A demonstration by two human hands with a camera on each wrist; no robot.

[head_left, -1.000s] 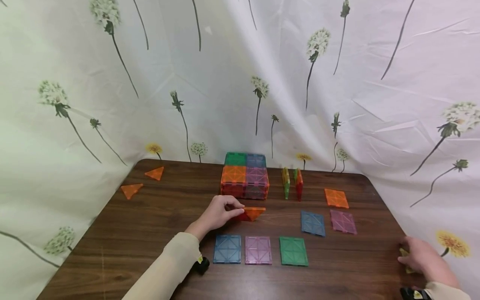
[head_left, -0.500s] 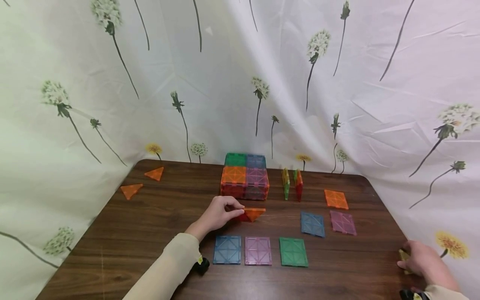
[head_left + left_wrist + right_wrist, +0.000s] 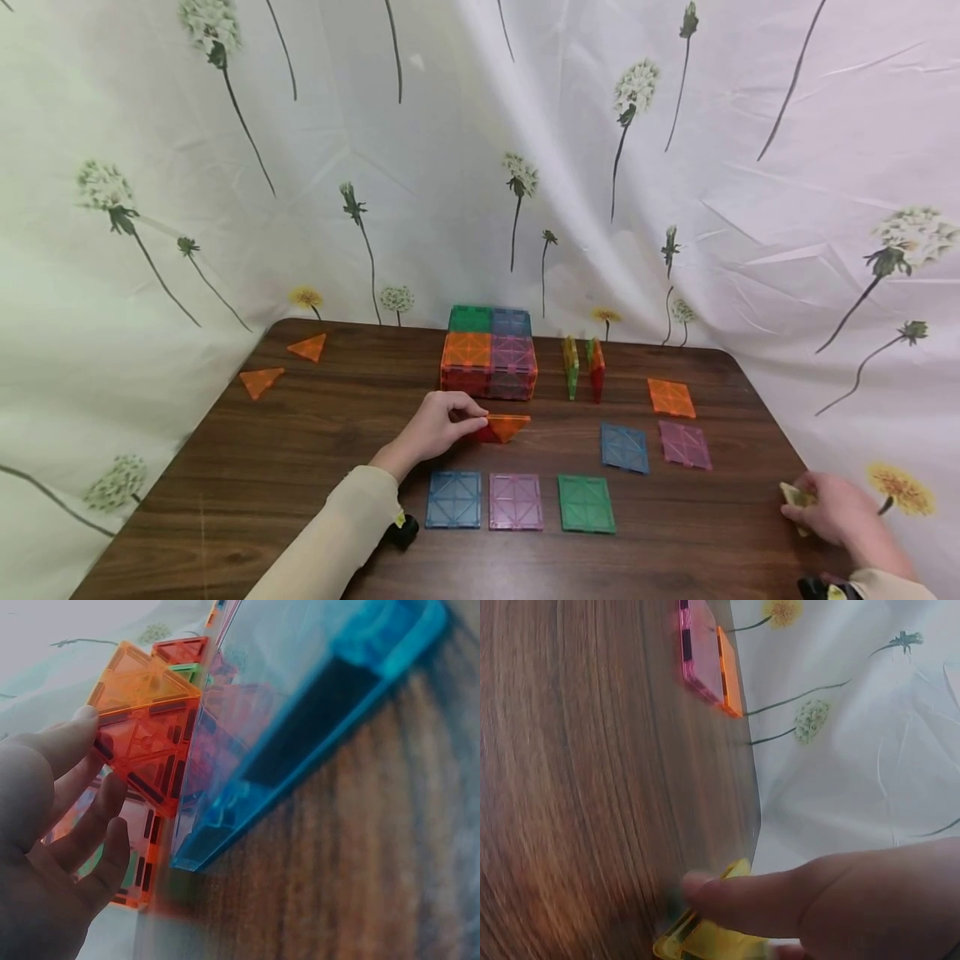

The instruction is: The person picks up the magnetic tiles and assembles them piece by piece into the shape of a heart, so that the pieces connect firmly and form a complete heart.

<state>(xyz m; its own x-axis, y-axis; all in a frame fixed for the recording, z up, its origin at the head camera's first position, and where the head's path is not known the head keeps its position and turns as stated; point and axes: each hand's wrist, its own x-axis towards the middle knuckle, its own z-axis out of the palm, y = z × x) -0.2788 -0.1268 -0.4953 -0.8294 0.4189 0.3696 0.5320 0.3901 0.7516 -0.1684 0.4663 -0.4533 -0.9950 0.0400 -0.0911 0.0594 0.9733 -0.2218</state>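
Note:
My left hand (image 3: 478,419) pinches an orange triangle tile (image 3: 507,426) that stands on the table in front of a flat box of coloured square tiles (image 3: 490,360). A red triangle sits against the orange one. In the left wrist view my fingers (image 3: 90,802) lie on the orange triangles (image 3: 142,727), beside a blue square tile (image 3: 300,727). At the table's right edge my right hand (image 3: 797,507) grips a yellow tile (image 3: 795,495). The right wrist view shows a finger (image 3: 780,900) curled over that yellow tile (image 3: 705,939).
Blue (image 3: 454,499), pink (image 3: 516,502) and green (image 3: 586,503) squares lie in a near row. Blue (image 3: 624,447), pink (image 3: 685,444) and orange (image 3: 671,397) squares lie to the right. Two tiles (image 3: 583,367) stand upright by the box. Two orange triangles (image 3: 261,381) lie far left. A flowered curtain surrounds the wooden table (image 3: 300,467).
My right hand has shifted slightly left at the table edge and raised the yellow tile a little. The left hand and its triangle have stayed put.

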